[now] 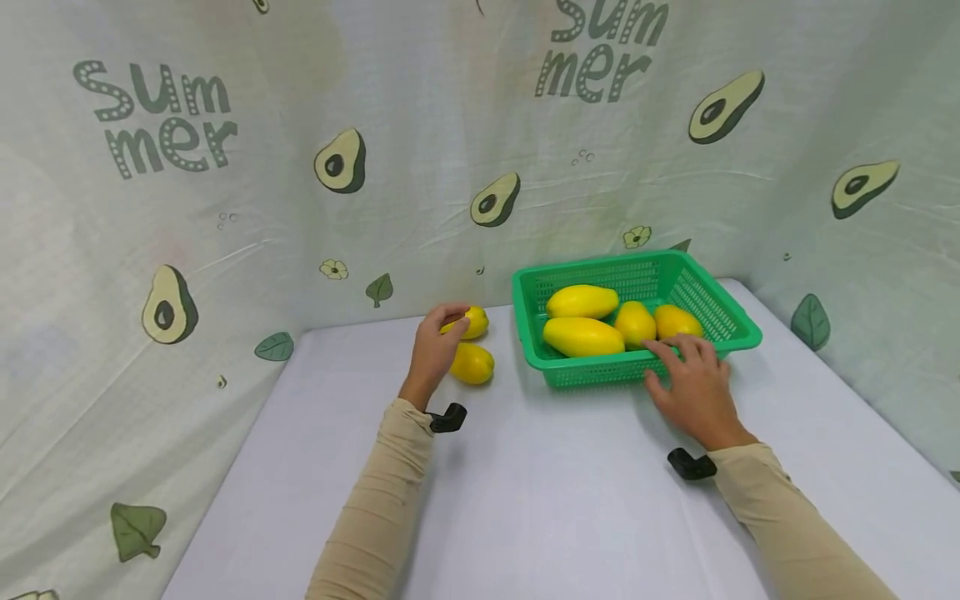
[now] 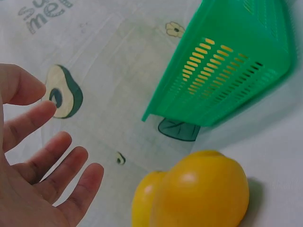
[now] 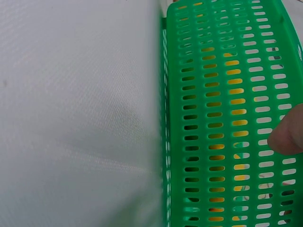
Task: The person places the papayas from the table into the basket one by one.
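My left hand (image 1: pixel 433 350) hovers beside two yellow papaya-like fruits at the back of the table, its fingers loosely bent with nothing in them. The rear fruit (image 1: pixel 476 322) is partly covered by this hand in the head view. Just in front of it lies the other fruit (image 1: pixel 472 364); both overlap in the left wrist view, below the spread fingers (image 2: pixel 78 184). My right hand (image 1: pixel 693 387) holds the front rim of a green plastic basket (image 1: pixel 592 371), fingertips over the edge and thumb outside the wall. The right wrist view shows a fingertip (image 3: pixel 289 135) close against the perforated side.
Inside the basket lie several yellow fruits, among them a long one (image 1: pixel 583 337) in front and another (image 1: pixel 582 301) behind. A white cloth covers the table (image 1: pixel 540 492). Behind it hangs a pale curtain (image 1: pixel 420 242) printed with avocados and leaves.
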`<state>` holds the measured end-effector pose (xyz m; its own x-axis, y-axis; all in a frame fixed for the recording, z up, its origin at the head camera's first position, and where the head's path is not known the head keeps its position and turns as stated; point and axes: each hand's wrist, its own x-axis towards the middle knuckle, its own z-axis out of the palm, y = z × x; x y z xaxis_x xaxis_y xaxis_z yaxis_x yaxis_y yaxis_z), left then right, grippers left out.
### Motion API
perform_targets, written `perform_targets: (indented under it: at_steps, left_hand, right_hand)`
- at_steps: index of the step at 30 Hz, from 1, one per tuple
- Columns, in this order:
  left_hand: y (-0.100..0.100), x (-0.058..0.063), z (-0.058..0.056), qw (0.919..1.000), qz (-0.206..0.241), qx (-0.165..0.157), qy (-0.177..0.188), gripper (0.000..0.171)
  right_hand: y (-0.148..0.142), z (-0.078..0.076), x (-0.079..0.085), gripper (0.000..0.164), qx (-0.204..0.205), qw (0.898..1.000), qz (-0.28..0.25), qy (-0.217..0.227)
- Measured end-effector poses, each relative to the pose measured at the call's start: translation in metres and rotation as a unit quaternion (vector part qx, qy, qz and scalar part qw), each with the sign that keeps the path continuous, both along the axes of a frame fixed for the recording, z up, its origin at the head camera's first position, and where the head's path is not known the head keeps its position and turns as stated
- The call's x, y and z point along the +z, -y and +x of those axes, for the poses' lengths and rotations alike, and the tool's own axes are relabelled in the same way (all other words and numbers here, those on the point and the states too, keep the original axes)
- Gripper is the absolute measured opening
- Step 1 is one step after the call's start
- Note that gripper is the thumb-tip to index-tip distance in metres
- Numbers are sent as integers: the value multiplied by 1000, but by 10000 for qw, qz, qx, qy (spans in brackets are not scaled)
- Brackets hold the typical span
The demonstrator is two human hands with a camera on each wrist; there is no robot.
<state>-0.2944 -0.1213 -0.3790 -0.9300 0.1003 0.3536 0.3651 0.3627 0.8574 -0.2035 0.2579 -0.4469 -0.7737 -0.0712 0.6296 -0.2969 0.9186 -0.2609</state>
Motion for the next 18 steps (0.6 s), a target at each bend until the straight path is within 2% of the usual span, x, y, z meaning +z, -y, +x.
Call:
perform_targets:
  at_steps: [7,18]
  left_hand:
    - [12,-10,-4,9998,16,165,75,31]
    - [22,-16,-3,9995,-1,295,93,29]
  right_hand:
    - [1,1,2,46,29,10000,9,36]
    - [2,2,4,47,8,9999,24,111]
